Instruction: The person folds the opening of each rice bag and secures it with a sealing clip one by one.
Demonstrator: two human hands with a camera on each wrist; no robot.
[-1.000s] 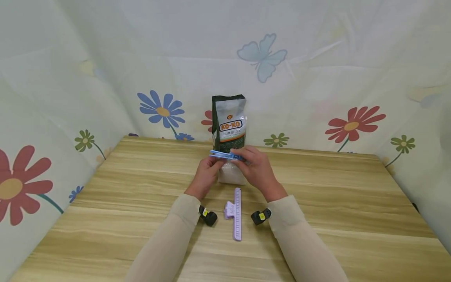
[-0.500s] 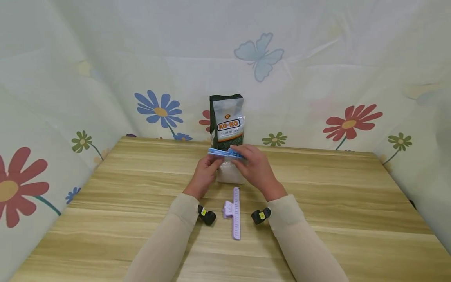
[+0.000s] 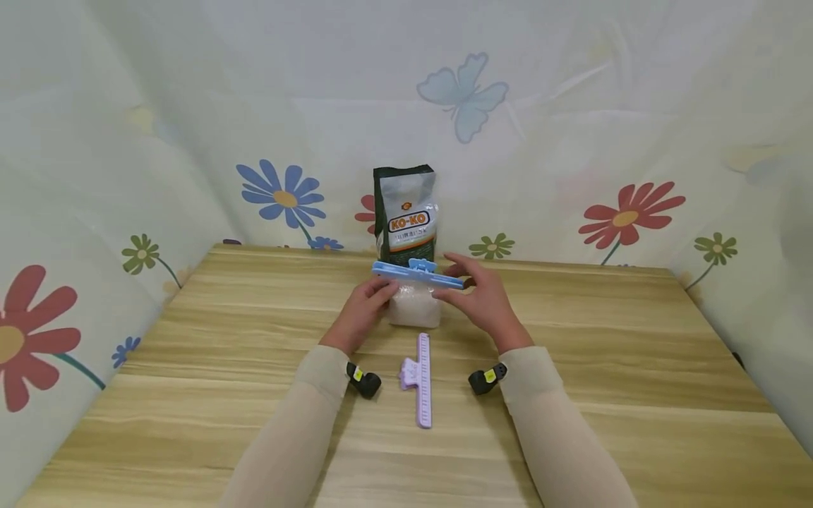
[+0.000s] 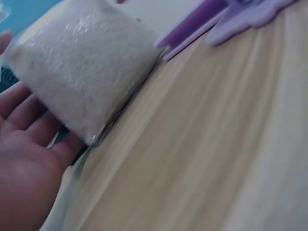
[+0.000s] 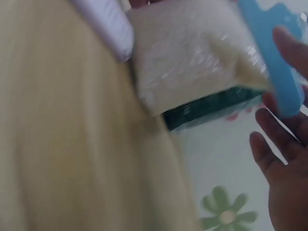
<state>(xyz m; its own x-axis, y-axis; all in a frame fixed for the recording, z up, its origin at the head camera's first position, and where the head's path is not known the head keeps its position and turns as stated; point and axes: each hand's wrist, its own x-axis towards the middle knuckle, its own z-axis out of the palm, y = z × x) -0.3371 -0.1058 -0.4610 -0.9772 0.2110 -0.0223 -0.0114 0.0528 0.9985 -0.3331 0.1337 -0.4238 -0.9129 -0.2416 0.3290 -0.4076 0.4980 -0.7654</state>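
Note:
A small clear bag of rice (image 3: 414,309) stands on the table, with a long blue sealing clip (image 3: 409,273) across its top. My left hand (image 3: 359,314) holds the bag's left side, thumb in front and fingers behind; in the left wrist view those fingers (image 4: 31,108) lie along the bag. At the clip's right end is my right hand (image 3: 485,300), its thumb and fingers spread around it. In the right wrist view the thumb overlaps the clip (image 5: 274,53), while the other fingers (image 5: 274,130) are loose and apart.
A dark green and silver KO-KO bag (image 3: 409,222) stands upright behind the rice, by the flowered backdrop (image 3: 540,127). A purple sealing clip (image 3: 423,381) lies on the wooden table (image 3: 209,395) between my forearms.
My right hand has moved right, off the middle of the blue clip to its end, and its fingers have spread. The clip now lies along the bag's top. My left hand stays beside the bag.

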